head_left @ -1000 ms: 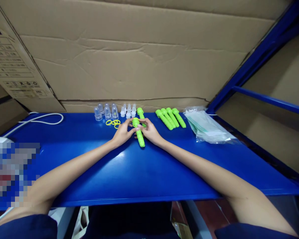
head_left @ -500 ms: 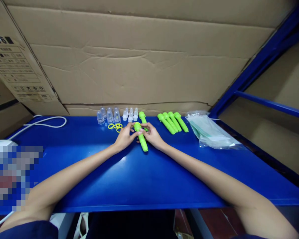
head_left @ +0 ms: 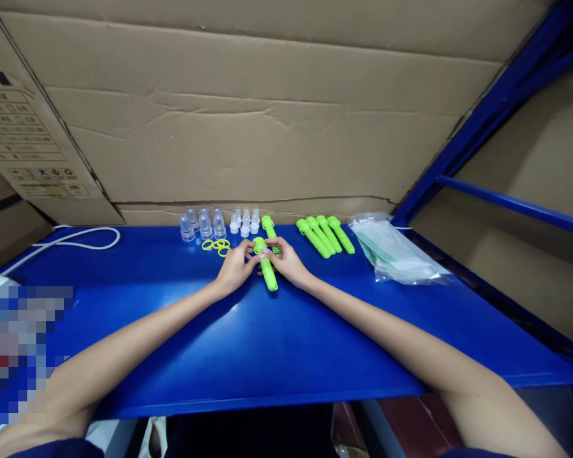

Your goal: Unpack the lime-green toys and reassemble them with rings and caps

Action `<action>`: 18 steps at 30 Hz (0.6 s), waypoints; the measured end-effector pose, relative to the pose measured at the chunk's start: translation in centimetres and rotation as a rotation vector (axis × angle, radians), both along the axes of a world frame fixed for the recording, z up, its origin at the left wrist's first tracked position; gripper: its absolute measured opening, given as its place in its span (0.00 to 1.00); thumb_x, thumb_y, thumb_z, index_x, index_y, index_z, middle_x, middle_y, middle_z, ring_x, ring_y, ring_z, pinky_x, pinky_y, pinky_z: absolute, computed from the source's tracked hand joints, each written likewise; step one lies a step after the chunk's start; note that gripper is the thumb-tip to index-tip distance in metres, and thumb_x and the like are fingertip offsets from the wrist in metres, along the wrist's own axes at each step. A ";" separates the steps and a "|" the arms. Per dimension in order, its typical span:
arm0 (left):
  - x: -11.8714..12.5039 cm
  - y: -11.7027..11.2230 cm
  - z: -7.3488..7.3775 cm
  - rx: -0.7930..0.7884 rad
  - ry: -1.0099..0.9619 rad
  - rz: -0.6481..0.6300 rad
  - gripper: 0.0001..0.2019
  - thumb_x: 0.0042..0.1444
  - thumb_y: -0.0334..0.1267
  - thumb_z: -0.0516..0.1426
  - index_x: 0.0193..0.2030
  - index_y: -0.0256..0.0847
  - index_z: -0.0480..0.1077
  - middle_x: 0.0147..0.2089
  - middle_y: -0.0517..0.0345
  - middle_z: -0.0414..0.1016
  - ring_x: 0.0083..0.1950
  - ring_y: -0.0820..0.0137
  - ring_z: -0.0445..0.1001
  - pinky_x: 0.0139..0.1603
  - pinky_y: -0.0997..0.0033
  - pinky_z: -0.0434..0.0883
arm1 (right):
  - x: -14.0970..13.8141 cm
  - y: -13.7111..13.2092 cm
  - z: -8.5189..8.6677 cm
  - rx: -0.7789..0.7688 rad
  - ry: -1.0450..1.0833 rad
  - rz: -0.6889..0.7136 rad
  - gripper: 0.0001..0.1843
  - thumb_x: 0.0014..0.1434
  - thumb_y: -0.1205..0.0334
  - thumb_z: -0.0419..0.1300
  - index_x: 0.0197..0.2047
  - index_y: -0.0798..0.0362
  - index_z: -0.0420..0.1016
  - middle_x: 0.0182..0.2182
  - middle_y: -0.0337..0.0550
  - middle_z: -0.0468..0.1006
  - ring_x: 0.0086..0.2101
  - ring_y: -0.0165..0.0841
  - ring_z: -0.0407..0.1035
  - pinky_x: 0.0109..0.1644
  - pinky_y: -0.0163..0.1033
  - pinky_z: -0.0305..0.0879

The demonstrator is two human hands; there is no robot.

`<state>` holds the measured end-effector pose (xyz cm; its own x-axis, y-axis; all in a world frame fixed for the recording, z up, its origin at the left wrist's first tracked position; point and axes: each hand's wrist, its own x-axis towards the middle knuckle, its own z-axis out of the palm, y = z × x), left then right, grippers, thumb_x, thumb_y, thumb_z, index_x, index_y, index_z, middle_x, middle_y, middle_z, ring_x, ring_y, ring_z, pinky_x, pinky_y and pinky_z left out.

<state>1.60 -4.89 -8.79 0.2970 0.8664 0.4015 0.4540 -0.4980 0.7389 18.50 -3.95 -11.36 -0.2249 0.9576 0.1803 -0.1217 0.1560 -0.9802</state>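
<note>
Both my hands meet at the middle of the blue table (head_left: 277, 343). Between them lies a lime-green tube-shaped part (head_left: 268, 275), its round head pointing away from me. My left hand (head_left: 233, 267) pinches the head of this green part from the left with fingertips together. My right hand (head_left: 286, 261) grips the same part from the right, fingers curled onto its head. Just behind the hands, a second green part (head_left: 268, 223) rests on the table, and a few yellow rings (head_left: 216, 244) lie to the left.
Clear plastic caps (head_left: 200, 222) and small white caps (head_left: 245, 221) stand in rows by the cardboard wall (head_left: 267, 127). Several more green parts (head_left: 325, 234) and a clear bag (head_left: 394, 251) lie to the right. A white cable (head_left: 76, 236) curls at far left.
The hands stay on the green part with only small finger shifts at its head. The camera view has drifted slightly.
</note>
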 end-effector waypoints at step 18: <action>0.1 0.4 -0.9 -0.051 -0.086 -0.029 0.22 0.62 0.42 0.58 0.60 0.40 0.62 0.58 0.46 0.76 0.52 0.63 0.78 0.55 0.59 0.74 | 0.3 0.2 -0.2 0.100 -0.146 -0.095 0.32 0.57 0.46 0.64 0.61 0.50 0.64 0.63 0.52 0.66 0.43 0.38 0.77 0.42 0.44 0.80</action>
